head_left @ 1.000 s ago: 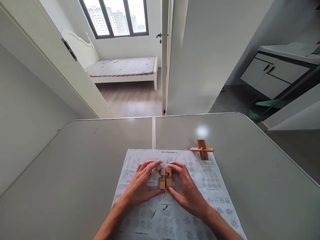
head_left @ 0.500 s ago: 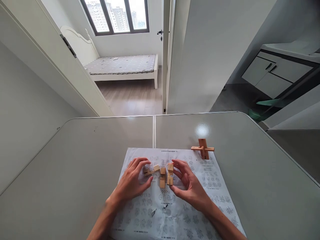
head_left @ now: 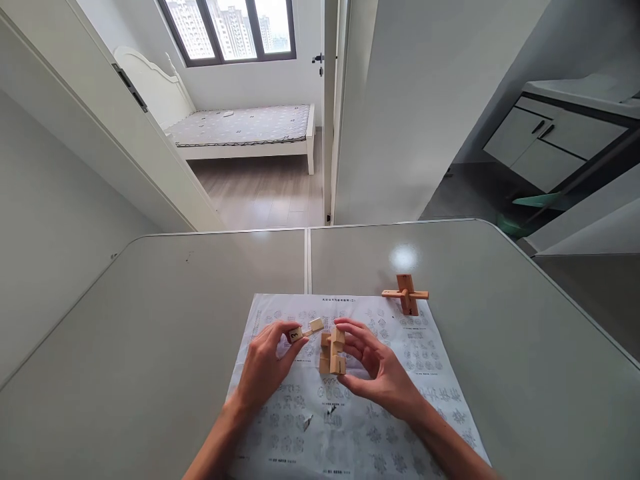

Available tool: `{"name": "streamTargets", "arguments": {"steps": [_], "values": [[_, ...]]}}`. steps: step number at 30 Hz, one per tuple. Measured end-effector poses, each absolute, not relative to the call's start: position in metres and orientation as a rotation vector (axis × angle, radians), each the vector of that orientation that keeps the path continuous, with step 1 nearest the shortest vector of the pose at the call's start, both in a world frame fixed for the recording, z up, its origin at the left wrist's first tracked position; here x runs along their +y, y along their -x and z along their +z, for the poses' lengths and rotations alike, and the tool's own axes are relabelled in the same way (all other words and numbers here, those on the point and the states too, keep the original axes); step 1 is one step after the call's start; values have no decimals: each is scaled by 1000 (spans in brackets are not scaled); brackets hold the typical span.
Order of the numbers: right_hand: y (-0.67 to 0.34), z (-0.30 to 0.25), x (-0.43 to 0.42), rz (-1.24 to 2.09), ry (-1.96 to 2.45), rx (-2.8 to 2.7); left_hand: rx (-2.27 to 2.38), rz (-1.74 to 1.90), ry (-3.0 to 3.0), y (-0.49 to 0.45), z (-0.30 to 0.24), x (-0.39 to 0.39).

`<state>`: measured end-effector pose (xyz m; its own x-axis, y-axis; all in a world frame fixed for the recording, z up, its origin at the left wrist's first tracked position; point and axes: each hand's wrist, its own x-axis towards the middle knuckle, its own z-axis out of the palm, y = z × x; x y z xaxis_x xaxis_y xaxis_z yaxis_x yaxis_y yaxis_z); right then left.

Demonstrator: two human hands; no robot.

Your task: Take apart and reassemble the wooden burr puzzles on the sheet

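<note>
My left hand (head_left: 265, 363) pinches a single notched wooden puzzle piece (head_left: 306, 329), lifted a little off the printed instruction sheet (head_left: 350, 413). My right hand (head_left: 377, 370) grips a cluster of interlocked wooden puzzle pieces (head_left: 333, 352) between thumb and fingers, just right of the single piece. The two are a small gap apart. An assembled wooden cross puzzle (head_left: 406, 294) stands at the sheet's far right corner, untouched.
The sheet lies on a grey folding table (head_left: 150, 320) with a centre seam. Beyond the far edge are a white door, a doorway to a bedroom with a bed (head_left: 245, 130), and cabinets (head_left: 555, 143) at the right.
My hands have parted. The left hand pulled one piece out leftward and lifted it, while the right hand gathered and raised the remaining cluster.
</note>
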<state>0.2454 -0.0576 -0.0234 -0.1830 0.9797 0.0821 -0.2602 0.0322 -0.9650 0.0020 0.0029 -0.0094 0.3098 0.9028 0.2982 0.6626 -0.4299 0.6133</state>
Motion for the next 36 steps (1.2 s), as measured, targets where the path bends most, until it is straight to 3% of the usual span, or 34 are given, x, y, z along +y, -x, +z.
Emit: {"name": "streamTargets", "arguments": {"steps": [6, 13, 20, 29, 36], "values": [[-249, -18, -57, 1636, 772, -1183, 1371, 910, -2027, -23, -8, -13], [-246, -15, -58, 1573, 752, -1096, 1238, 827, -1739, -36, -3, -20], [-240, -21, -61, 1230, 914, -1269, 1320, 958, -1631, -39, -3, -24], [-232, -19, -66, 738, 1061, -1608, 1112, 646, -2014, -42, 4, -27], [-238, -20, -61, 1094, 1046, -1104, 1113, 734, -1542, -41, -1, -20]]}}
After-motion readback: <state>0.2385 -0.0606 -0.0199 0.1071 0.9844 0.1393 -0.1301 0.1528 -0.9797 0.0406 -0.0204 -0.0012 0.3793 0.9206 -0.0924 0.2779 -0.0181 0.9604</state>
